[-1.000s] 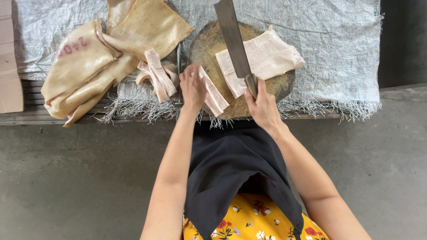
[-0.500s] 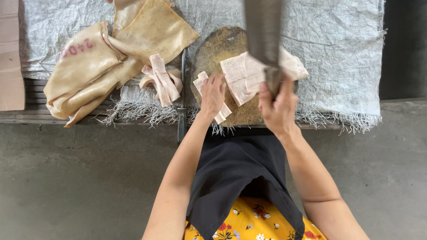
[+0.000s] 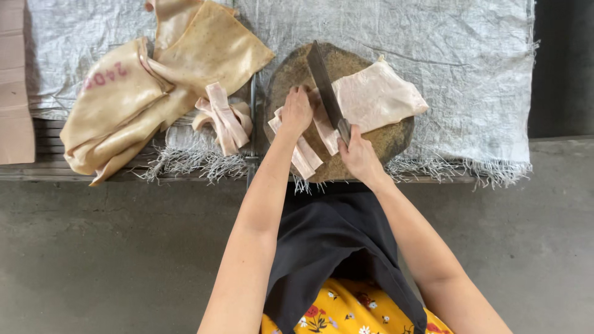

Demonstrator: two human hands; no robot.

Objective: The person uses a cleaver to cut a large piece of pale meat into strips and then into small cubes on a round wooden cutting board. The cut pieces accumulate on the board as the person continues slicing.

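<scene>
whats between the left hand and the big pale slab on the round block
In the head view, the cleaver blade lies between the left hand and the pale slab, held by the right hand.

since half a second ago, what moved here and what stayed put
The right hand has brought the cleaver down from its raised position onto the slab of pork skin on the round chopping block. The left hand still presses the cut strips. The pile of strips and large skins stayed put.
</scene>
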